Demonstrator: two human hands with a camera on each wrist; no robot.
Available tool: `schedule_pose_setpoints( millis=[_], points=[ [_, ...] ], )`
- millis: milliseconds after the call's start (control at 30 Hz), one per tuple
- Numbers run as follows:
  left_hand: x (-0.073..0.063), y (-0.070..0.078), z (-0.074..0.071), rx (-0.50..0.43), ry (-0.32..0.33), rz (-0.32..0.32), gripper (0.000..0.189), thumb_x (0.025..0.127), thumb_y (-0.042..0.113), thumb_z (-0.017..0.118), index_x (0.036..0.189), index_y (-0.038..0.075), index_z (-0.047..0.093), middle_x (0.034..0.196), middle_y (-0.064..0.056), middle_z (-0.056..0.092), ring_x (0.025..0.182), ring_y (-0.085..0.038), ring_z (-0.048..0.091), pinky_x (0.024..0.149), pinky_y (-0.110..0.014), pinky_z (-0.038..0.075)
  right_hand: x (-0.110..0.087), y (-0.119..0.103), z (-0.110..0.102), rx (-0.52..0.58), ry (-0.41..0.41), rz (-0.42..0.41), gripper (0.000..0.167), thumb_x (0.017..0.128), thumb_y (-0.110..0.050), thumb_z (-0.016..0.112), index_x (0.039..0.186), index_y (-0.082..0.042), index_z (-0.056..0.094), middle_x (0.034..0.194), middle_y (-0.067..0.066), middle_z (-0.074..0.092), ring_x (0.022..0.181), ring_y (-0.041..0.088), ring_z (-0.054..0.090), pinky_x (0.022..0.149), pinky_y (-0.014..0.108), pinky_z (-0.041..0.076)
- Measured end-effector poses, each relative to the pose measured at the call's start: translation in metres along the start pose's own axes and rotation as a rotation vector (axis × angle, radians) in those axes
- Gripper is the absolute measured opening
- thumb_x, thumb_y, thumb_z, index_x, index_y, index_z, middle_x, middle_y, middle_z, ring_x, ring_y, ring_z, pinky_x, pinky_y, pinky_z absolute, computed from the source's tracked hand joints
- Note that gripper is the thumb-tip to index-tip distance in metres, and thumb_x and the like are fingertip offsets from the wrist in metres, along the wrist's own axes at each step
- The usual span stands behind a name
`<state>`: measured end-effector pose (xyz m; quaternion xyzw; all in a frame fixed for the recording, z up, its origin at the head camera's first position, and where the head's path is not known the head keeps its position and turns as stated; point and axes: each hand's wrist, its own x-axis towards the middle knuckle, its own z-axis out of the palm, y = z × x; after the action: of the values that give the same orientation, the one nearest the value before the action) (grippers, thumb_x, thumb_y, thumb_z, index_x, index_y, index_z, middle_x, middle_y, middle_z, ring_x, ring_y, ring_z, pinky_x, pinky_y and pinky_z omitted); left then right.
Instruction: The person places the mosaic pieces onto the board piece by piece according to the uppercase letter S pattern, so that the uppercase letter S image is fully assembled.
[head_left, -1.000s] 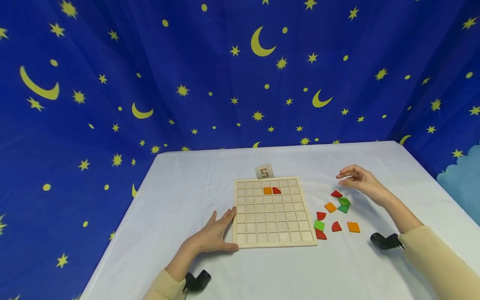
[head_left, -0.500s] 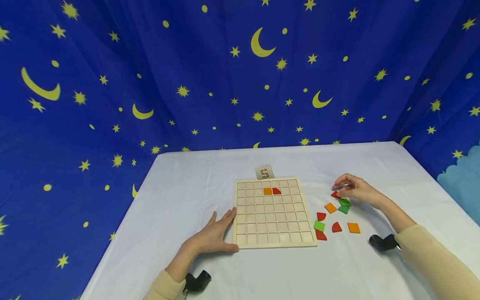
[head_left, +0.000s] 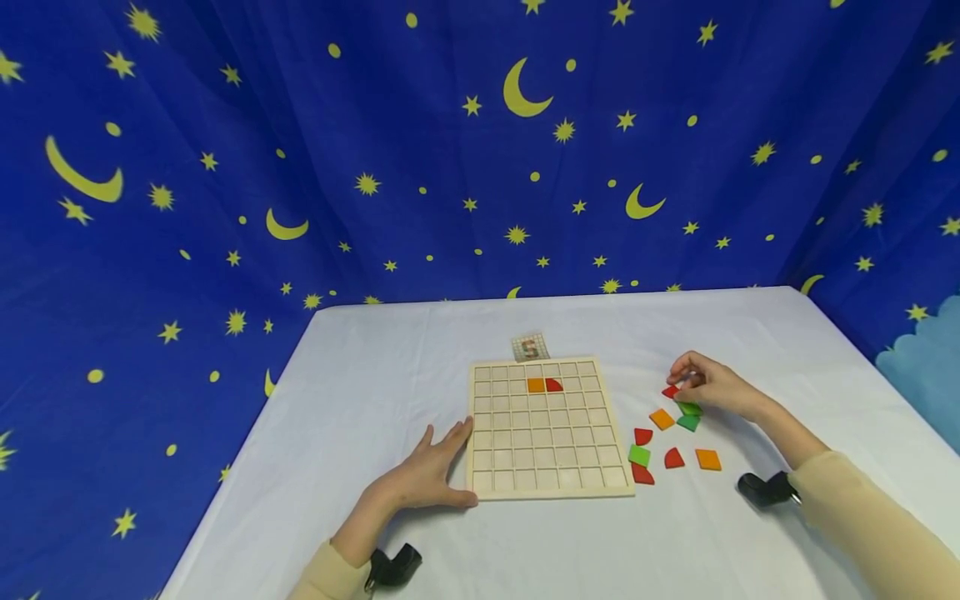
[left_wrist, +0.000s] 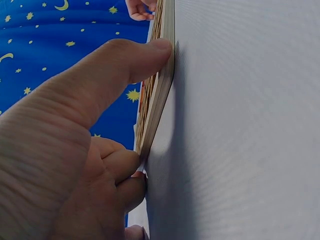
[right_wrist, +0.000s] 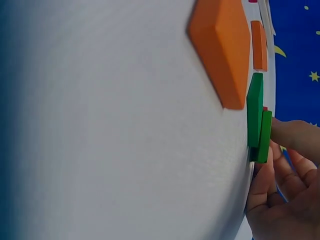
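Observation:
A wooden grid board (head_left: 551, 499) lies flat, with an orange square tile (head_left: 536, 385) and a red quarter-circle tile (head_left: 554, 385) side by side in its upper part. My left hand (head_left: 420, 475) rests along the board's left edge, thumb at the near corner and fingers spread. Over the loose tiles, my right hand (head_left: 716, 387) has its thumb and bent fingers at another red quarter-circle tile (head_left: 670, 392) and a green tile (head_left: 688, 409). In the right wrist view the thumb (right_wrist: 295, 137) is beside the green tile (right_wrist: 265, 137); whether it pinches anything is hidden.
Right of the board lie loose tiles, among them a light green square (head_left: 639, 455), a red quarter-circle (head_left: 674, 458) and an orange square (head_left: 708, 460). A small patterned card (head_left: 530, 347) touches the board's far edge. A starry blue curtain (head_left: 450, 167) surrounds the white table (head_left: 375, 358).
My right hand has come down toward me onto the far red and green tiles, and its thumb has shifted slightly there. The left hand and the board have stayed put.

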<state>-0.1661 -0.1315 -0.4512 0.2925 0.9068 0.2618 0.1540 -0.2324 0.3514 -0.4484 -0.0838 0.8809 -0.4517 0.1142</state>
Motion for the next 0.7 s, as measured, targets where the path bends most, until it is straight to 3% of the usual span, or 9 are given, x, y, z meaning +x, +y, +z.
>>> schedule_pose_setpoints(
  millis=[133,367,700],
  points=[
    [-0.0007,0.0009,0.0001,-0.006,0.001,-0.003,0.113,0.069,0.048,0.079,0.15,0.0,0.016,0.152,-0.02,0.021,0.14,-0.028,0.021,0.111,-0.053,-0.003,0.002,0.0012,0.002,-0.053,0.037,-0.022,0.037,0.083,-0.008,0.071,0.109,0.002,0.048,0.103,0.017,0.058,0.077,0.022,0.053,0.065,0.025,0.049],
    [-0.0008,0.0002,0.0,-0.004,-0.006,-0.006,0.113,0.07,0.049,0.078,0.15,0.0,0.016,0.152,-0.019,0.021,0.14,-0.027,0.02,0.111,-0.052,-0.004,0.0067,-0.0024,0.0061,-0.181,0.122,0.018,0.034,0.082,-0.019,0.074,0.101,-0.001,0.051,0.088,0.008,0.056,0.074,0.022,0.051,0.062,0.027,0.045],
    [-0.0003,-0.0019,0.0008,0.004,-0.004,-0.001,0.113,0.069,0.049,0.078,0.15,0.001,0.016,0.153,-0.017,0.02,0.14,-0.026,0.02,0.111,-0.051,-0.004,0.0091,-0.0076,0.0082,-0.258,0.142,0.05,0.037,0.081,-0.023,0.074,0.096,-0.001,0.048,0.075,0.005,0.051,0.064,0.02,0.048,0.052,0.024,0.042]
  ],
)
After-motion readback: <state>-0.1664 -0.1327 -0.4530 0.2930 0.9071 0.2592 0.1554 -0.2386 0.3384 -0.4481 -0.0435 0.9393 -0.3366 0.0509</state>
